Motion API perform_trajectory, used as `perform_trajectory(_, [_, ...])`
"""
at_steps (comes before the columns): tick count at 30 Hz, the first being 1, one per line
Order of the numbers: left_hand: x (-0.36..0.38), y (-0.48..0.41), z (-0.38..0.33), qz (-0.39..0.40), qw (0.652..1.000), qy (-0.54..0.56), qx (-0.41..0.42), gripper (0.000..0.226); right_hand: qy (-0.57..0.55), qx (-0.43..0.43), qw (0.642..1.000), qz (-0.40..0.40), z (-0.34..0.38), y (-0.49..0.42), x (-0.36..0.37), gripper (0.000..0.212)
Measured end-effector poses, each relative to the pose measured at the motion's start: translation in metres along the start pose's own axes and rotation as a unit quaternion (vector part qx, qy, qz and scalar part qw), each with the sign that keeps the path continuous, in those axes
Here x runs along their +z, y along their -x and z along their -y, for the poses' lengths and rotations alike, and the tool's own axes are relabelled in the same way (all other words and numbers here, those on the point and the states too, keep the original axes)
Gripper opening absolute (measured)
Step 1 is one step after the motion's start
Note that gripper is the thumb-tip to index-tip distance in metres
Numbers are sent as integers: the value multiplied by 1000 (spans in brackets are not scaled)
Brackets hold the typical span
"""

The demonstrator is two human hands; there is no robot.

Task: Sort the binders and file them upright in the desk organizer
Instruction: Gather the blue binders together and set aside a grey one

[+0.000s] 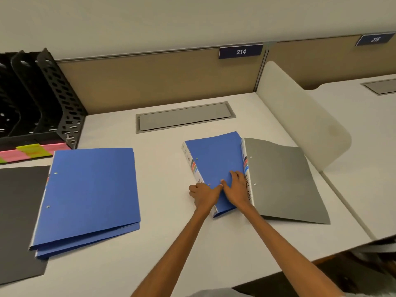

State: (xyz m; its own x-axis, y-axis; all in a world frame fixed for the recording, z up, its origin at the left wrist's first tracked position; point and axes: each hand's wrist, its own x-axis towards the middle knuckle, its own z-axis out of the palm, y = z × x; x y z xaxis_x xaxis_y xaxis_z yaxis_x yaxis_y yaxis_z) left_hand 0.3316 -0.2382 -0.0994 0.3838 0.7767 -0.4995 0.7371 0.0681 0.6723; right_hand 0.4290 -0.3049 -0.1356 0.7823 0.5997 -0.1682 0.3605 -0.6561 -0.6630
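Head view: black organizer (53,99) stands far left, at the back of the desk (162,221). Black binder (19,221), then stacked blue binders (90,196), lie flat. Left hand (203,195) grips the single blue binder (214,159) at its spine; right hand (237,189) rests on its cover, fingers straight. Grey binder (282,181) lies just beside it.

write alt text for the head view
The left hand grips the spine of a blue binder flat on a desk; right hand presses its cover. A grey binder lies at its right; stacked blue binders and a black desk organizer sit farther left.
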Motion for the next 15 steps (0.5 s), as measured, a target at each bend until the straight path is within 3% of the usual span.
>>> perform_trajectory(6, [7,-7,-20,-38,987,116,-104,60,-4,2,1000,29,-10,-10,1,60])
perform_trajectory(8, [-1,-9,-20,-23,979,187,-78,51,-30,14,999,31,-9,-16,-1,60])
perform_trajectory(11, [-15,-10,-21,-39,976,210,-35,40,-68,25,997,26,-6,-22,-6,57])
perform_trajectory(15, [-26,-6,-40,-60,969,237,20,43,-121,18,993,-9,2,-24,-17,52])
